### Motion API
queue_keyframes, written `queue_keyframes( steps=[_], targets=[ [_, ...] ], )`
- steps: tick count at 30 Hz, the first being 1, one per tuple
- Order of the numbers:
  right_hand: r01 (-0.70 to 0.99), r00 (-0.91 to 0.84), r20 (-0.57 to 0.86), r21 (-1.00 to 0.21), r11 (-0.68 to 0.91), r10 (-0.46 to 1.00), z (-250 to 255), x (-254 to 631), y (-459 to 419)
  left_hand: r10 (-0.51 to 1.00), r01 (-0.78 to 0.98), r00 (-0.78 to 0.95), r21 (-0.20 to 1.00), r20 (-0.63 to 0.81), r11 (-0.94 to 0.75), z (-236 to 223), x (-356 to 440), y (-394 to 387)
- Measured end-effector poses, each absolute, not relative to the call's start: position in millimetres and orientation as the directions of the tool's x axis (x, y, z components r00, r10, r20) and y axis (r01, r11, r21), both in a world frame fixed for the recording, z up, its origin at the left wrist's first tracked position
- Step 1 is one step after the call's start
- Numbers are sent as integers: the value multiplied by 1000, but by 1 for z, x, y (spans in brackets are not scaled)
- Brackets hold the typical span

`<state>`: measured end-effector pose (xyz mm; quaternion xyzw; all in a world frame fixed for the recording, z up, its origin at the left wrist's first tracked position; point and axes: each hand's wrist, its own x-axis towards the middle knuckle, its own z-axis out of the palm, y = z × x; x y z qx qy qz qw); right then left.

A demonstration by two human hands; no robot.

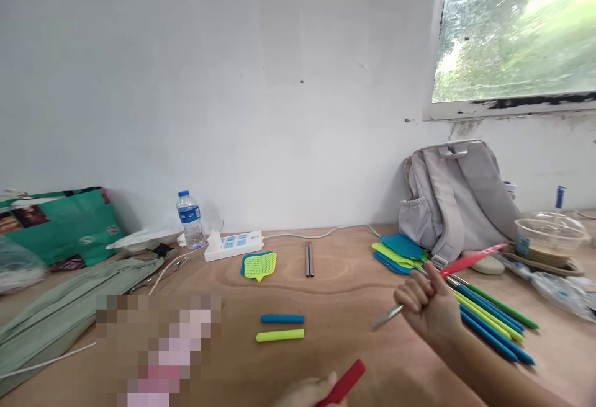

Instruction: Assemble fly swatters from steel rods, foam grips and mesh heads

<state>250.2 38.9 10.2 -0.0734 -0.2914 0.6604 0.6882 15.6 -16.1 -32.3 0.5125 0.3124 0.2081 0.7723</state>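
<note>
Currently, right hand (431, 301): raised over the right side of the counter (223, 357), its grip curled closed around a slim metal rod (387, 318) whose bare end points down and left; a red piece (472, 260) slants up and right from the fist.
Left hand (310, 393): at the bottom edge, partly cut off, its grip wrapped around a red handle (345, 382) that points up and right, well apart from the rod.
Loose handles: a blue handle (282, 319) lies just beyond a lime handle (280, 335), side by side.
Bare rods: metal rods (309, 260) lie together farther back.
Mesh heads: a lime mesh head (259, 265) overlaps a blue one, near the power strip (235, 245).
Swatters (496, 326): a row with blue, lime and green handles, partly behind the right hand.
Backpack (456, 196): against the wall.
</note>
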Motion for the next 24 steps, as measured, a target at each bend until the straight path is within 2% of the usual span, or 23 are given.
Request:
queue_keyframes(
  steps=[2, 3, 4, 5, 6, 8, 10, 14, 19, 24],
  targets=[
    [-840, 83, 285, -496, 221, 955, 15, 263, 46, 713, 105, 657, 967, -244, 233, -20, -3, -21],
    [-830, 87, 276, -512, 223, 957, 16, 265, 47, 764, 168, 611, 977, -209, 133, -12, -12, -23],
    [-826, 54, 265, -529, 192, 963, 15, 264, 47, 814, 258, 570, 965, -115, -45, -5, -21, -24],
    [-829, 1, 253, -541, 142, 968, 12, 261, 46, 835, 377, 550, 888, 16, -265, 3, -28, -24],
    [-835, -58, 240, -544, 85, 969, 9, 256, 44, 821, 479, 552, 752, 142, -452, 9, -34, -23],
    [-850, -165, 210, -526, -31, 964, 1, 244, 38, 753, 602, 598, 466, 276, -649, 17, -44, -20],
    [-856, -255, 177, -499, -136, 951, -7, 235, 34, 712, 652, 625, 289, 320, -701, 18, -53, -17],
    [-835, -368, 111, -477, -275, 923, -17, 229, 33, 688, 699, 631, 122, 357, -704, 13, -70, -10],
    [-813, -405, 51, -477, -334, 913, -20, 231, 38, 726, 758, 607, 39, 323, -651, 11, -72, -4],
    [-782, -446, 43, -504, -367, 894, -23, 232, 41, 741, 772, 587, 51, 326, -633, 9, -64, -1]
  ],
)
